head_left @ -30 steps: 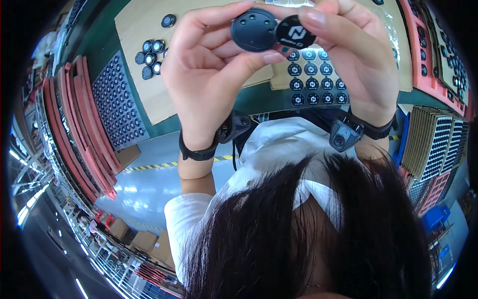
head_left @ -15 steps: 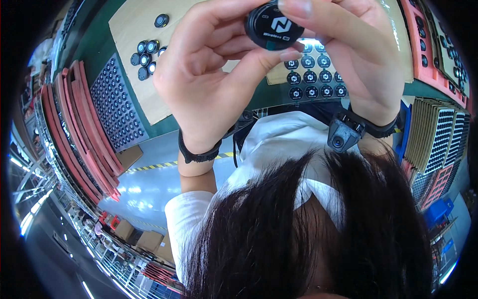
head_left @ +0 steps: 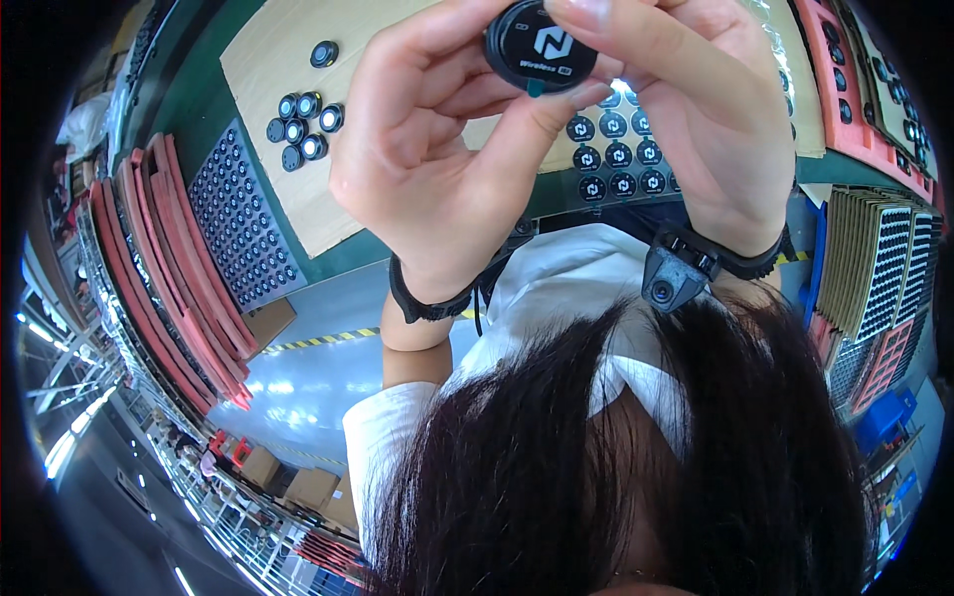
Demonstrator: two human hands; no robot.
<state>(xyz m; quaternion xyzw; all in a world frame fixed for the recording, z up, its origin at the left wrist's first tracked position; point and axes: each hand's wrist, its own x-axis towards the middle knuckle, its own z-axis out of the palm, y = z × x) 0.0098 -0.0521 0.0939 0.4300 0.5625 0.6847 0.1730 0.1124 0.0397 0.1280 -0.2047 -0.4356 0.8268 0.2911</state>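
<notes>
both hands are pinched around one black round disc (head_left: 540, 45), left hand (head_left: 437, 169) and right hand (head_left: 696, 119) holding it up close over the cardboard sheet (head_left: 288, 119). looks like the press-together or check step. next probably calls for even finger pressure, then setting it by the finished discs (head_left: 616, 159).

A green bench (head_left: 199, 94) carries a cardboard sheet (head_left: 268, 109). On the sheet lie one black disc (head_left: 324, 54) alone, a loose cluster of discs (head_left: 301, 129) near its left edge, and rows of printed discs (head_left: 616, 159) partly behind the hands. Beside the sheet, a grey tray (head_left: 238, 233) of small parts and a stack of red trays (head_left: 159, 278) rest on the bench.
</notes>
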